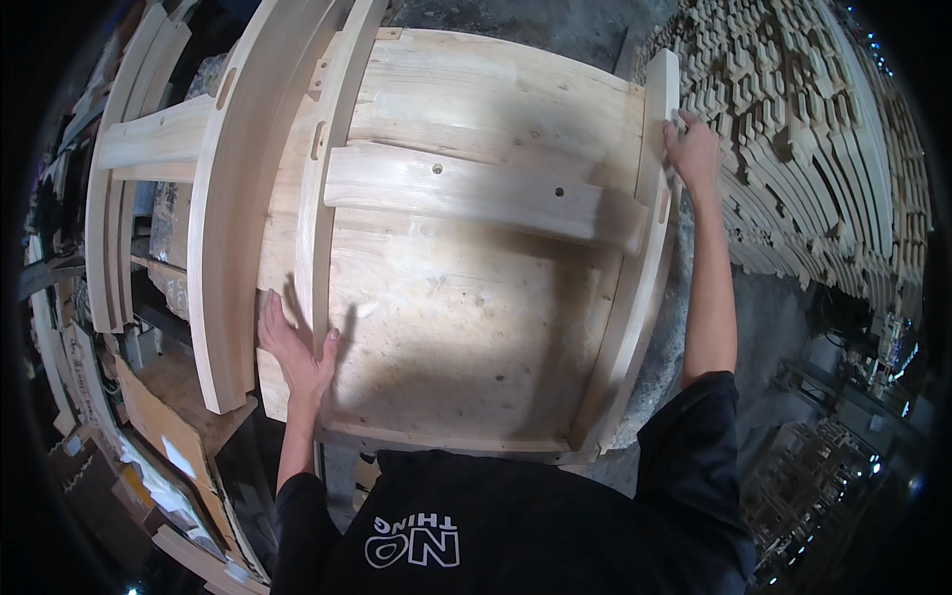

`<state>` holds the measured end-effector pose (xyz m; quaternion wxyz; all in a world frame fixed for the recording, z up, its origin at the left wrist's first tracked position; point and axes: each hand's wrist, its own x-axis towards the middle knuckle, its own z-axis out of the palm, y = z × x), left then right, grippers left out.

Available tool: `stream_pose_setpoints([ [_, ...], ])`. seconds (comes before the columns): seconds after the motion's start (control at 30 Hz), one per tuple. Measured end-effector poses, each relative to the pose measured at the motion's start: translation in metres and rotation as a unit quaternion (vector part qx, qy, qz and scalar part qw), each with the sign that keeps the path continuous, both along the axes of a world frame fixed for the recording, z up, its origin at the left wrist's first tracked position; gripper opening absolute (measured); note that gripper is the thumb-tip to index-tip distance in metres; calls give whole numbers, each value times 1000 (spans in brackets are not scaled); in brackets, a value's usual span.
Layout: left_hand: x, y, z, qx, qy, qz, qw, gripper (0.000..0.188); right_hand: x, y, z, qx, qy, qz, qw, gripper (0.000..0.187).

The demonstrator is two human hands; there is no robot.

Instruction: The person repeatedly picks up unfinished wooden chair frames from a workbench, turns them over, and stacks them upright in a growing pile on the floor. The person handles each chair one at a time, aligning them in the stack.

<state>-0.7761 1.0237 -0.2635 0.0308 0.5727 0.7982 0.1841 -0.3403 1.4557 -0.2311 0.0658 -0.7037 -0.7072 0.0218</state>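
A pale wooden frame lies on a wooden board (446, 327) in front of me. Its left rail (315, 228) and right rail (635, 297) are joined by a crossbar (496, 188) with two round holes. Each rail has a narrow slot. My left hand (300, 357) is at the near end of the left rail, fingers spread on one side and thumb on the other. Farther away, my right hand (693, 156) has its fingers curled against the outer edge of the right rail near its far end; some fingertips are hidden.
Left of the board stands another wooden frame, with a thick slotted rail (233, 218) and a crosspiece (159, 139). Stacks of curved wooden pieces (793, 129) rise at the far right. Cardboard (178, 426) lies at the lower left. Grey floor (764, 327) shows on the right.
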Motion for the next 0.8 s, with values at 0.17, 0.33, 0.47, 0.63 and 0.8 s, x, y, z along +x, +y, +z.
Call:
stream_pose_setpoints([
  [0.17,0,11,5,-19,57,-22,998,90,-3,-4,-5,-5,-48,72,996,41],
  [0.33,2,29,2,-2,39,19,999,87,10,5,-24,135,-65,98,984,46],
  [0.47,-2,40,-10,-90,-64,105,988,57,4,-1,-27,3,7,45,999,55],
  [0.63,1,37,-2,-8,-134,93,987,41,12,-8,-34,4,24,40,999,59],
  [0.8,2,36,-4,-9,-126,98,987,43,5,-20,-36,10,39,21,999,60],
])
